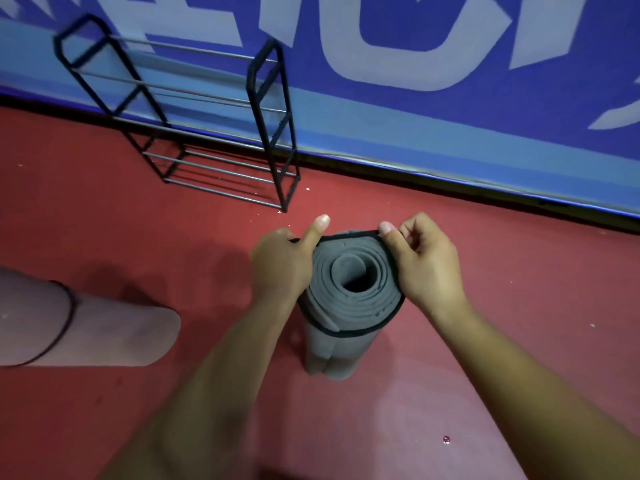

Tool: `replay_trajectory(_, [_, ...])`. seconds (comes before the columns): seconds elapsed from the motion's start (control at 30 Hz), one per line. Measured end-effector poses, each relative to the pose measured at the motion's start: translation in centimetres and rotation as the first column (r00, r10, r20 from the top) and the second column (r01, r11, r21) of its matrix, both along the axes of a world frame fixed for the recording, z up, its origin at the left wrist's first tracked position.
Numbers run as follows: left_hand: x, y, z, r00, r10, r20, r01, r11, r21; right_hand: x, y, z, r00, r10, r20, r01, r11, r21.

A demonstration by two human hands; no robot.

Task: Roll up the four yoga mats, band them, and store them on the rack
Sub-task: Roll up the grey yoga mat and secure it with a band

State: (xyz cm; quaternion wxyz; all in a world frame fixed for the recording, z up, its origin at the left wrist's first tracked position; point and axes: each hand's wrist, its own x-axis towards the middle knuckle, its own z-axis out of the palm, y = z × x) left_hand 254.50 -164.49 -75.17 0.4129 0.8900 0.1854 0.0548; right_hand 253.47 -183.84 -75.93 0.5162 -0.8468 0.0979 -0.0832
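grey mat [349, 303]: rolled, standing on end on the red floor [104, 216], spiral end facing up at me, just in front of my arms.
black band [356, 332]: stretched round the top of the roll; near side sits slightly below the rim, far side is pulled tight across the top edge between my two hands.
left hand [280, 268]: on the left side of the roll, fingers curled over the band, thumb sticking up and clear of the mat.
right hand [422, 261]: on the right side of the roll, thumb and fingers pinched shut on the band at the top rim.
pink mat [104, 327]: rolled, lying on its side on the floor to my left, well apart from the grey one; a dark band [67, 317] wraps round it.
rack [194, 123]: black frame with metal rails, standing against the blue wall [450, 109], beyond the grey mat and to its left. No mat on any rail I can see.
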Motion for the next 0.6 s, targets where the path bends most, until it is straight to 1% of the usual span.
replay_trajectory(0.07, [-0.7, -0.1, -0.1, 0.996, 0.067, -0.061, -0.074, 0.989, -0.13, -0.6, 0.5, -0.1, 0.996, -0.037, -0.086, 0.046, 0.994, 0.098])
replay_trajectory(0.13, [-1.4, -0.5, -0.4, 0.983, 0.128, -0.133, -0.161, 0.947, -0.278, -1.1, 0.7, -0.4, 0.985, -0.081, -0.15, 0.108, 0.978, 0.181])
replay_trajectory(0.2, [-2.0, -0.8, -0.5, 0.961, 0.155, -0.229, -0.239, 0.88, -0.411, -1.7, 0.7, -0.7, 0.975, -0.108, -0.195, 0.147, 0.97, 0.194])
replay_trajectory(0.23, [-2.3, -0.8, -0.5, 0.948, 0.164, -0.273, -0.277, 0.847, -0.453, -1.9, 0.6, -0.8, 0.973, -0.106, -0.205, 0.143, 0.974, 0.177])
replay_trajectory(0.3, [-2.8, -0.7, -0.5, 0.927, 0.199, -0.319, -0.339, 0.808, -0.482, -2.5, 0.5, -0.9, 0.973, -0.089, -0.215, 0.115, 0.987, 0.113])
replay_trajectory(0.4, [-3.5, -0.6, -0.4, 0.919, 0.236, -0.317, -0.368, 0.804, -0.468, -3.1, 0.6, -1.1, 0.972, -0.098, -0.215, 0.118, 0.99, 0.081])
replay_trajectory(0.47, [-3.9, -0.7, -0.4, 0.913, 0.236, -0.332, -0.375, 0.804, -0.462, -3.1, 0.5, -1.1, 0.963, -0.123, -0.242, 0.15, 0.984, 0.1])
replay_trajectory(0.53, [-3.9, -0.6, -0.3, 0.886, 0.198, -0.419, -0.401, 0.782, -0.478, -3.0, 0.4, -1.4, 0.95, -0.114, -0.291, 0.165, 0.973, 0.159])
replay_trajectory(0.6, [-4.0, -0.4, 0.0, 0.842, 0.118, -0.526, -0.442, 0.709, -0.55, -3.1, 0.5, -1.7, 0.936, -0.074, -0.343, 0.162, 0.958, 0.237])
